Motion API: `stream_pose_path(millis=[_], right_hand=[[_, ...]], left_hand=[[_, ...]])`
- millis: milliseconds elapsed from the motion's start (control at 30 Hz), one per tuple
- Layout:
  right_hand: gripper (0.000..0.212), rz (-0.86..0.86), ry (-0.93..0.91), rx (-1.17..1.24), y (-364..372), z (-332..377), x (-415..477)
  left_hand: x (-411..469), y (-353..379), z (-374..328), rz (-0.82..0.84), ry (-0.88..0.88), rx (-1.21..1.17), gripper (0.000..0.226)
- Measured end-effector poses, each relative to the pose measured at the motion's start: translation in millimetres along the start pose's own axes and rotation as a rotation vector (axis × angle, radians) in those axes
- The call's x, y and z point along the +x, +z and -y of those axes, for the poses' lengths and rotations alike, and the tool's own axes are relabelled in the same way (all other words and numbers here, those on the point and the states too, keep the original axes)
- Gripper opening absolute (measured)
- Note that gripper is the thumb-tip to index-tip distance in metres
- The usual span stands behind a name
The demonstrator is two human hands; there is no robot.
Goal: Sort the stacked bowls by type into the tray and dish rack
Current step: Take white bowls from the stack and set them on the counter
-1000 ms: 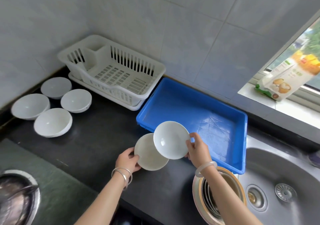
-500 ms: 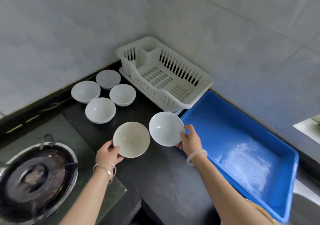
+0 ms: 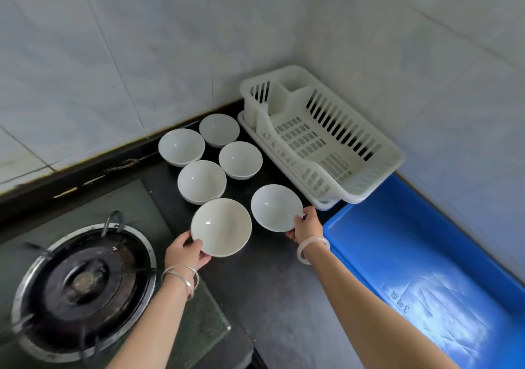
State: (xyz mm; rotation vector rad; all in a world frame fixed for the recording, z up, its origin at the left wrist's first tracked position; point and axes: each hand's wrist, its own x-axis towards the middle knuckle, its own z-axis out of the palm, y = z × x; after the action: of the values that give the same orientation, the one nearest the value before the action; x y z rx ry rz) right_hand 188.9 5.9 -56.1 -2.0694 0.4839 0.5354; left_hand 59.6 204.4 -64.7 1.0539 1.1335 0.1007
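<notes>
Left bowl (image 3: 221, 227) and right bowl (image 3: 276, 207), brought nearer four bowls (image 3: 201, 181) on the worktop (image 3: 270, 297), are pinched at the rim by the fingers of left hand (image 3: 186, 252) and right hand (image 3: 306, 226); tray (image 3: 397, 240) and dish rack (image 3: 377, 144) are unfilled, so all sorting is left.

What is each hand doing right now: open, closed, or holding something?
Left hand: holds a white bowl by its rim.
Right hand: holds a second white bowl by its rim.

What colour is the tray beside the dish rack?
Blue tray, seen best in the head view.
</notes>
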Motion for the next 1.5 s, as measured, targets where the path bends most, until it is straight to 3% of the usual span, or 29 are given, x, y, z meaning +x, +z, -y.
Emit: stream_pose_path(millis=[267, 533, 733, 1167, 1367, 1500], right_hand=[[0.017, -0.003, 0.028, 0.04, 7.9, -6.1, 3.9], [0.039, 0.129, 0.101, 0.302, 8.5, -3.6, -1.6], [0.042, 0.16, 0.133, 0.396, 15.5, 8.0, 3.0], [0.047, 0.191, 0.125, 0.343, 21.9, 11.3, 8.9], [0.055, 0.283, 0.108, 0.307, 19.4, 4.1, 2.7], [0.054, 0.336, 0.13, 0.314, 10.7, 3.4, -4.5]], left_hand=[[5.5, -0.6, 5.5, -0.009, -0.016, -0.061, 0.038], [4.7, 3.8, 11.1, -0.025, -0.034, -0.161, 0.039], [6.0, 7.4, 10.3, -0.033, -0.032, -0.162, 0.041], [1.7, 8.2, 13.6, -0.068, -0.001, -0.161, 0.035], [-5.6, 11.9, 16.7, -0.078, 0.054, -0.15, 0.034], [-13.6, 13.1, 24.2, -0.076, 0.125, 0.0, 0.038]])
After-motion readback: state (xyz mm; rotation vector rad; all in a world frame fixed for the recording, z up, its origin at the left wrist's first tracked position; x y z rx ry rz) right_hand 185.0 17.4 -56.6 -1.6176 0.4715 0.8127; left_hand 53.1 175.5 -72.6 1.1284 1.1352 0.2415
